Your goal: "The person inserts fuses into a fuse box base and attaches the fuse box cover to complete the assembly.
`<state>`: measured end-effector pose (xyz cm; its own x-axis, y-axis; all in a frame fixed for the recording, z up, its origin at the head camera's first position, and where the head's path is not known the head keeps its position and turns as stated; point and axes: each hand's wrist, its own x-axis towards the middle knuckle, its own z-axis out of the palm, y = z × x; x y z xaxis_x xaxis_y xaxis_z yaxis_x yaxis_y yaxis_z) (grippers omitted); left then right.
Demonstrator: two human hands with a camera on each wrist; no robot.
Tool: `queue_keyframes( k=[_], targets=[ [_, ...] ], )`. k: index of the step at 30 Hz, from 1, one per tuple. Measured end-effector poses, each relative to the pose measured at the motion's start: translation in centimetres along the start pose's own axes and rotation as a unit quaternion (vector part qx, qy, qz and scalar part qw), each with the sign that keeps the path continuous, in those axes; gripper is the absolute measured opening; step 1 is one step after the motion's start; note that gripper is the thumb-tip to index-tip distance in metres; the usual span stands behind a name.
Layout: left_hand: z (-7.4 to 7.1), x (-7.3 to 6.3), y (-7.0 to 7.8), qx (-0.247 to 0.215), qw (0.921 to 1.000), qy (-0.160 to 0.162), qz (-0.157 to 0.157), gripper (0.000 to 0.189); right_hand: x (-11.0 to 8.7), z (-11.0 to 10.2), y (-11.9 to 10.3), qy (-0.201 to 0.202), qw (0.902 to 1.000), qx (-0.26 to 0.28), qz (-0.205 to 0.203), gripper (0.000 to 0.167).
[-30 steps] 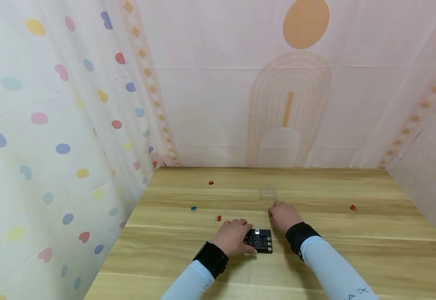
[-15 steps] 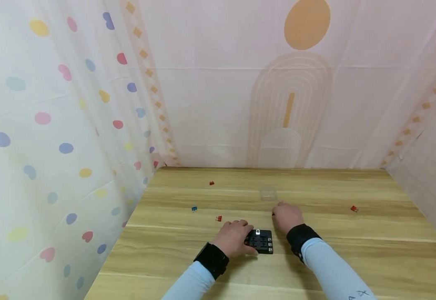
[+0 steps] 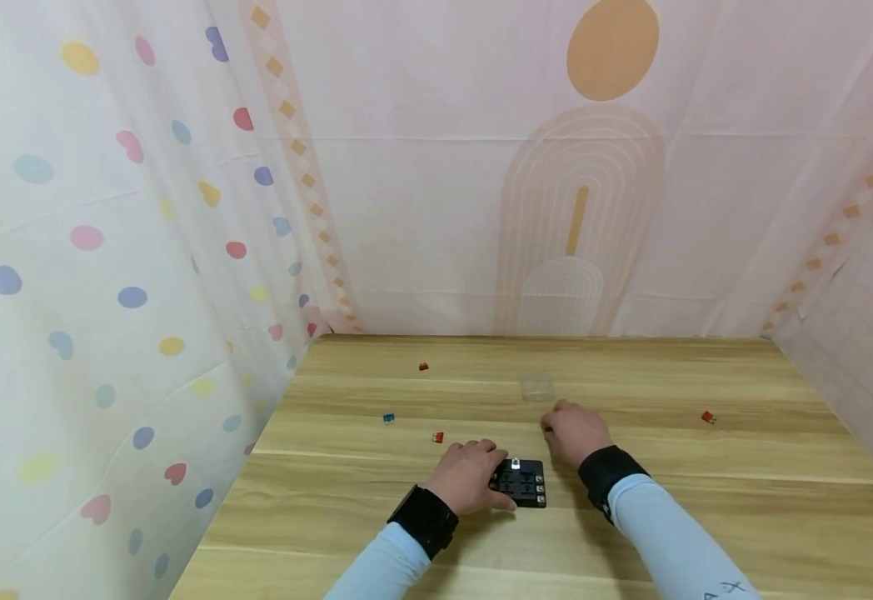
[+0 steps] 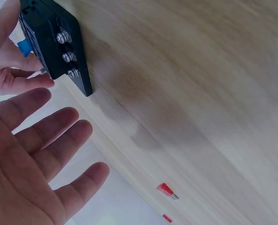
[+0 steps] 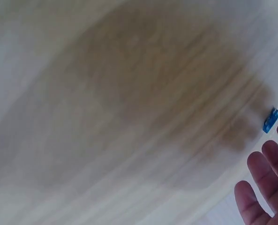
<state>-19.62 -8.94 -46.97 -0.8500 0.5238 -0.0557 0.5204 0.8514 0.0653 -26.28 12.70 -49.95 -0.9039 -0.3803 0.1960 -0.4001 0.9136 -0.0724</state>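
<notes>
My left hand holds a black fuse block flat on the table, with thumb and forefinger at its left end. In the left wrist view the other fingers spread away from the block, whose side carries metal screws. Beyond the block my right hand stays low over the table, thumb and forefinger together. A blue blade fuse appears at those fingertips in the right wrist view; the left wrist view shows this blue fuse beside the block. In the head view the fingers mostly hide it.
A clear plastic cover lies behind my right hand. Loose on the wooden table are a blue fuse and red fuses, one farther back and another at far right. Printed curtains border the table.
The right hand has shifted slightly to the right, away from the clear cover, and a dark bit shows between its fingers. The left hand and the fuse block stay in place.
</notes>
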Motion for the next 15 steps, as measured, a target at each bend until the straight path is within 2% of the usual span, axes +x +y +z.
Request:
queue_keyframes(
  k=[4, 8, 15],
  targets=[
    [0.06, 0.01, -0.02, 0.000, 1.0000, 0.000, -0.001, 0.078, -0.04, -0.44, -0.26, -0.012, 0.9996, -0.015, -0.021, 0.015],
    [0.09, 0.06, 0.03, -0.002, 1.0000, -0.004, -0.004, 0.079, -0.09, -0.52, -0.53, -0.021, 0.9993, -0.024, -0.017, 0.015],
    [0.14, 0.11, -0.02, -0.004, 1.0000, -0.001, -0.003, 0.079, -0.16, -0.23, -0.57, -0.007, 0.9996, -0.027, -0.009, 0.007]
  ],
)
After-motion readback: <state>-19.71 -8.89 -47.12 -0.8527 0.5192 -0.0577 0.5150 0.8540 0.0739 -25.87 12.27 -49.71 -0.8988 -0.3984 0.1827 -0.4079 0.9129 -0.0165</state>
